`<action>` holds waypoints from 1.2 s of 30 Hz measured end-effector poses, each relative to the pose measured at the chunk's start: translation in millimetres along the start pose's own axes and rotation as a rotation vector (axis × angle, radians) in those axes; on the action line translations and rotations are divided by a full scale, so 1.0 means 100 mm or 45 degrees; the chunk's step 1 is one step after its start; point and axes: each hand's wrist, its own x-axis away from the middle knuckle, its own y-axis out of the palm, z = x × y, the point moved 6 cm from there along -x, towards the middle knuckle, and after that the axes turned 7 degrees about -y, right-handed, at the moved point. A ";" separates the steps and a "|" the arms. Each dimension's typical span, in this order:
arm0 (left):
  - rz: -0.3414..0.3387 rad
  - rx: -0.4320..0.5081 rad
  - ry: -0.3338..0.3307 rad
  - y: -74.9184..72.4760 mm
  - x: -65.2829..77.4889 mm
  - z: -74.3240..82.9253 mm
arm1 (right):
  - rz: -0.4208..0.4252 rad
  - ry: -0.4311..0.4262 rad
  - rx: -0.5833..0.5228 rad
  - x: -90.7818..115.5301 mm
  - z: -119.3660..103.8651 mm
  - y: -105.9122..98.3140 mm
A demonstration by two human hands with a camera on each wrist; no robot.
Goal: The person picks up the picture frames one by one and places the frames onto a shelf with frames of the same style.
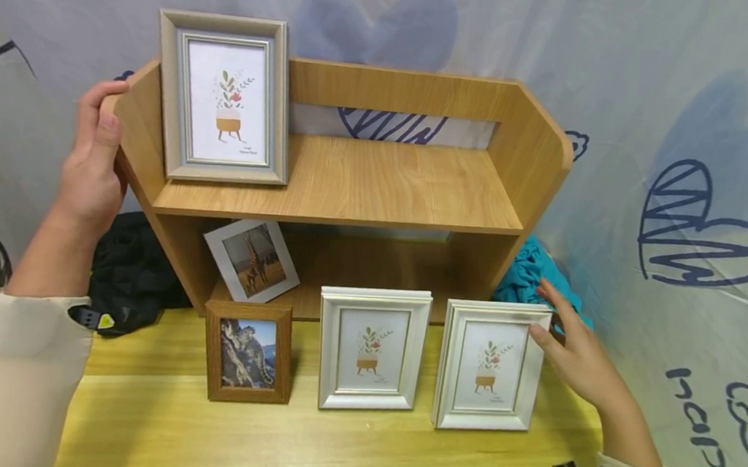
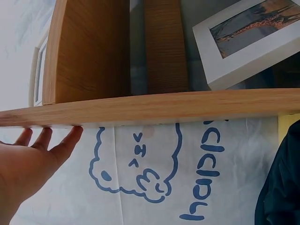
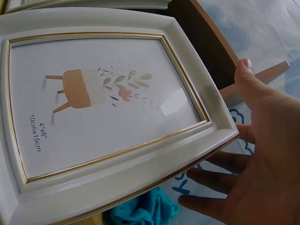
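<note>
My left hand (image 1: pixel 92 164) touches the outer left side of a wooden two-tier shelf (image 1: pixel 405 89); in the left wrist view its fingertips (image 2: pixel 70 138) press against the panel. At the right, my right hand (image 1: pixel 580 360) has its fingers spread beside a white picture frame (image 1: pixel 446 408) standing on the table. In the right wrist view the thumb and fingers lie around that frame's edge without closing on it; whether they touch it I cannot tell. A second white picture frame (image 1: pixel 366 401) stands to its left, then a brown wooden frame (image 1: pixel 209 352) with a leopard photo.
A champagne-coloured picture frame (image 1: pixel 283 109) leans on the upper shelf at the left. Below it, a white frame (image 1: pixel 229 266) with a giraffe photo stands tilted. Black cloth (image 1: pixel 130 273) and teal cloth (image 1: pixel 526 267) lie beside the shelf. The table (image 1: pixel 330 457) has yellowish wood grain.
</note>
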 end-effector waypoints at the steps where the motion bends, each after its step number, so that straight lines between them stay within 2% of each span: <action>1: 0.002 0.002 0.009 0.00 0.00 0.00 | 0.000 -0.001 -0.027 0.00 0.01 0.00; 12: 0.013 -0.015 0.030 0.00 0.00 -0.01 | -0.033 0.094 -0.284 0.06 0.23 0.04; 23: 0.009 -0.023 0.030 0.00 -0.01 -0.01 | -0.091 -0.014 -0.714 0.09 0.33 0.08; 28: 0.017 -0.041 0.020 0.00 -0.01 -0.01 | -0.098 -0.036 -0.797 0.09 0.38 0.09; 36: 0.019 -0.037 0.028 -0.01 0.00 -0.01 | -0.107 -0.039 -0.810 0.09 0.42 0.09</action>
